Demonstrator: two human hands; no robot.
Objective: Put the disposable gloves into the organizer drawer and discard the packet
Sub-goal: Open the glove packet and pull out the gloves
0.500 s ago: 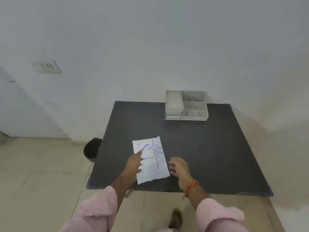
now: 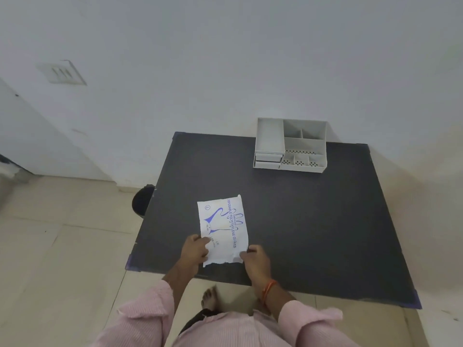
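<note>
A white packet of disposable gloves (image 2: 223, 229) with blue print lies flat on the black table (image 2: 313, 221), near its front left. My left hand (image 2: 194, 250) pinches the packet's near left edge. My right hand (image 2: 255, 259) grips its near right corner. The near edge of the packet looks torn and ragged. A grey organizer (image 2: 290, 146) with small drawers on its left side and open compartments stands at the table's far edge against the wall. Its drawers appear closed.
A dark round bin (image 2: 142, 200) stands on the tiled floor just left of the table. A white wall rises behind the table. My bare foot (image 2: 209, 298) shows below the table's front edge.
My right hand has closed onto the packet's near right corner. My left hand slid down to the near left edge. The view has drawn closer to the table.
</note>
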